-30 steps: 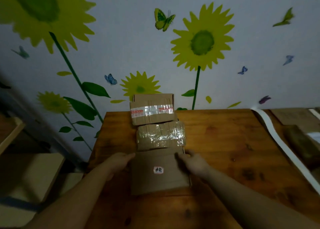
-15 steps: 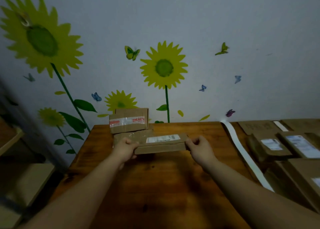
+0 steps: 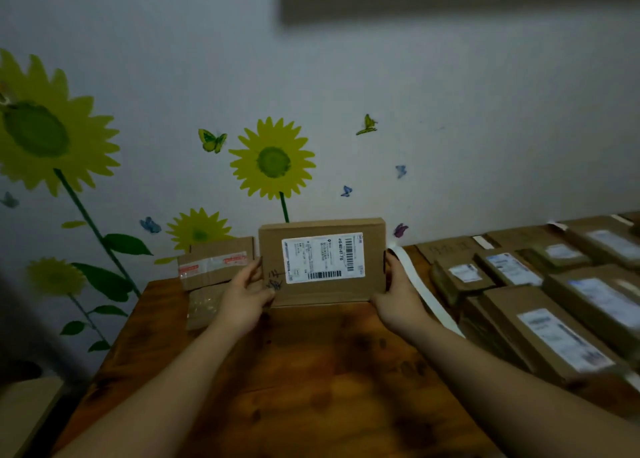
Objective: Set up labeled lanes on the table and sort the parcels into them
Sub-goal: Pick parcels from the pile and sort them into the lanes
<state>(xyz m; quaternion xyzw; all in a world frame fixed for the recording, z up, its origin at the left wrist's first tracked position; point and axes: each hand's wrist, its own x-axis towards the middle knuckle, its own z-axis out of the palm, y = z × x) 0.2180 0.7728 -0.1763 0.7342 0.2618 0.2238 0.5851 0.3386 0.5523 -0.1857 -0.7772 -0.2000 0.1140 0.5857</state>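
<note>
- Looking through the head camera, we hold a flat cardboard parcel [image 3: 322,262] upright above the far part of the wooden table [image 3: 311,371], its broad face turned toward us.
- Our left hand [image 3: 246,295] grasps the parcel's left edge, thumb on the front face beside some dark handwriting; our right hand [image 3: 394,296] clasps the right edge, fingers wrapped behind it.
- We see a white shipping label [image 3: 322,257] with barcodes on the parcel's face, turned sideways.
- Behind our left hand, a taped cardboard box [image 3: 214,262] stands against the wall, with a parcel wrapped in clear film [image 3: 204,305] lying on the table just in front of it.
- We see a white paper strip [image 3: 424,291] running along the table from the wall toward us, just beside our right hand.
- Right of the strip, a crowd of labelled parcels [image 3: 540,319] lies packed close together, somewhat blurred.
- Sunflower stickers [image 3: 272,160] and butterflies decorate the wall [image 3: 485,128] behind.
</note>
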